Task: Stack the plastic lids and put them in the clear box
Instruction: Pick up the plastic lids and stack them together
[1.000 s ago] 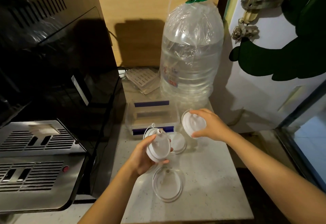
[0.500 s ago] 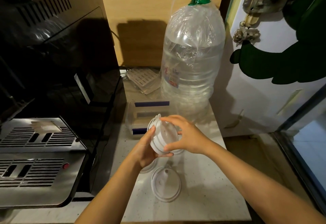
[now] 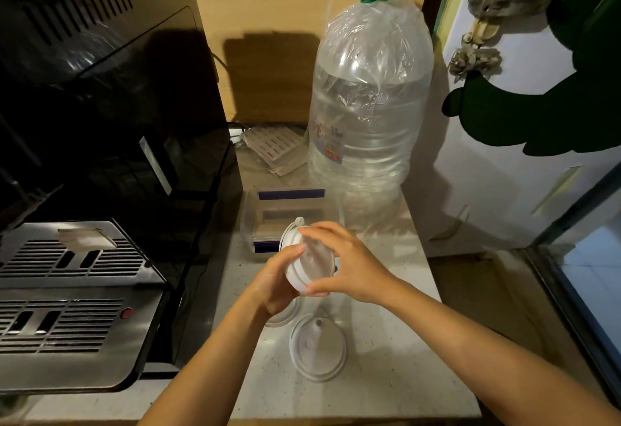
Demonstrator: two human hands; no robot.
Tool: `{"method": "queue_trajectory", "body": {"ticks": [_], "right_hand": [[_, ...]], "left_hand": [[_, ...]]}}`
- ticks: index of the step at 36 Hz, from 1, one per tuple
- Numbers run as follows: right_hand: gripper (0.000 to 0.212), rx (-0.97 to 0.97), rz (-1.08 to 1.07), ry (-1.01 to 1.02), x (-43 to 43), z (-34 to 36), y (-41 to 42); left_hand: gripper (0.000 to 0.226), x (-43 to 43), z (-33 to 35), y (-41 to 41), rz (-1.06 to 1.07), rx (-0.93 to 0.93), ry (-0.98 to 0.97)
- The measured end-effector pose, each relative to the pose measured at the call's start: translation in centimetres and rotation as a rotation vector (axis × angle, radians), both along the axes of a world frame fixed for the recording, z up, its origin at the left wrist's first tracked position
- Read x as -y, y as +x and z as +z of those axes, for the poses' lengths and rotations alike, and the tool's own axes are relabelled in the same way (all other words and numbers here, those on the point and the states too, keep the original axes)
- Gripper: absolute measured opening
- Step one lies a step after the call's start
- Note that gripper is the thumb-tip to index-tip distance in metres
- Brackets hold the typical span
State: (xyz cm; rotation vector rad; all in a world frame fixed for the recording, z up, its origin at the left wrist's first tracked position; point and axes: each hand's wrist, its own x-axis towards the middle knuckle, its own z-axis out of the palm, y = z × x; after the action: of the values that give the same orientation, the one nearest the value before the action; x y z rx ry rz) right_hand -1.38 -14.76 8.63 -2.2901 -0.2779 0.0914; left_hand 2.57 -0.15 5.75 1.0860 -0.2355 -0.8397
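Note:
A small stack of white plastic lids (image 3: 309,262) is held tilted on edge above the counter, in front of the clear box (image 3: 289,210). My left hand (image 3: 277,286) grips the stack from the left and below. My right hand (image 3: 349,266) presses on it from the right, fingers over its face. One more white lid (image 3: 317,346) lies flat on the counter just below my hands. Another lid (image 3: 285,316) lies partly hidden under my left hand. The clear box has blue strips and stands behind the stack, partly covered by it.
A large clear water bottle (image 3: 369,103) with a green cap stands behind the box on the right. A black and steel coffee machine (image 3: 84,257) fills the left side. A slotted plastic piece (image 3: 275,147) lies at the back. The counter (image 3: 386,375) ends at the front and right.
My right hand carried a lid from the right onto the stack in my left hand. Both hands now hold the stack together, a little higher and nearer the box.

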Motion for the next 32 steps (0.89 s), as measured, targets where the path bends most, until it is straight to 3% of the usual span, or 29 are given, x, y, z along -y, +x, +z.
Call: {"method": "queue_trajectory", "body": {"ticks": [5, 8, 17, 22, 27, 32], "right_hand": [[0.087, -0.105, 0.044, 0.064, 0.7, 0.0, 0.4], [0.091, -0.152, -0.041, 0.111, 2.3, -0.2, 1.0], [0.083, -0.308, -0.255, -0.089, 5.3, -5.5, 2.6], [0.086, -0.340, -0.228, -0.239, 3.9, -8.1, 2.8], [0.088, -0.308, -0.208, -0.291, 2.7, -8.9, 3.3], [0.092, -0.287, -0.228, -0.300, 2.1, -9.4, 3.8]], "left_hand": [[0.073, -0.4, -0.7, -0.1, 0.015, -0.042, 0.035], [0.078, -0.9, -0.7, -0.1, 0.042, -0.062, 0.037], [0.091, -2.6, -0.8, 0.1, 0.146, -0.106, 0.043], [0.072, -3.3, -1.0, 0.0, 0.158, -0.101, 0.051], [0.093, -3.6, -1.3, -0.1, 0.178, -0.104, 0.088], [0.087, -3.9, -1.7, -0.2, 0.181, -0.123, 0.084]]}}
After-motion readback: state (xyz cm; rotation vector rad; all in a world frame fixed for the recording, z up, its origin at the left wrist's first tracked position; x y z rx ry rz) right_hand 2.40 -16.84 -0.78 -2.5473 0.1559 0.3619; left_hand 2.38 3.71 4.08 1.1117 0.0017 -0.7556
